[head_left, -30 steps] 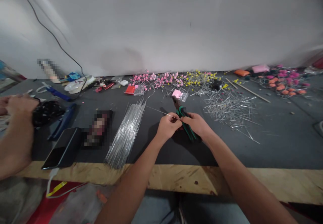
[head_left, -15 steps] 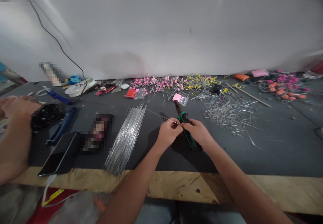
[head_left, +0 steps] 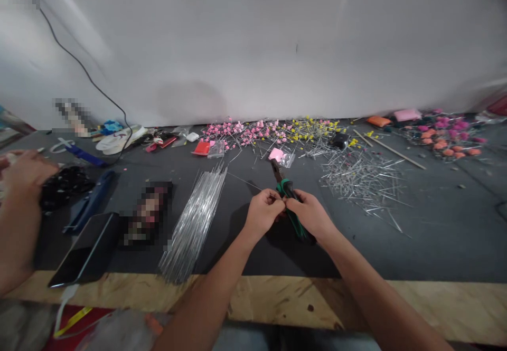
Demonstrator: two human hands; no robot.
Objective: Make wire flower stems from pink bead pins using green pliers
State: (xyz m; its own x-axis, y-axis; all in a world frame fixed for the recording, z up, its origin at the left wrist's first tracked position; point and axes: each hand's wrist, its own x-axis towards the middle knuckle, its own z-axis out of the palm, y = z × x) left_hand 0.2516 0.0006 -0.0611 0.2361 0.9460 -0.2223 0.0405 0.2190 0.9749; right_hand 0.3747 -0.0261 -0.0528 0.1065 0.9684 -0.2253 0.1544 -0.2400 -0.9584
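Leftmost, a co-worker's hand (head_left: 30, 172) is near a dark tangle (head_left: 65, 186); next come a blue-handled tool (head_left: 92, 199) and a phone (head_left: 85, 249) near the front of the bench (head_left: 435, 240); a bundle of long silvery wires (head_left: 194, 224) lies slantwise beyond them; behind, along the wall, are pink-tipped stems (head_left: 242, 132); the left hand (head_left: 262, 211) pinches a single wire (head_left: 244, 180) between thumb and fingers, its far end reaching toward the bundle; the pliers (head_left: 284, 186), green and black, lie in the right hand (head_left: 310, 212), which is closed around the handles, its thumb touching or just beside the left fingertips; yellow-tipped stems (head_left: 315, 129) sit behind; rightward spreads a loose heap of shorter wires (head_left: 358, 176), then orange and magenta-tipped stems (head_left: 449, 134).
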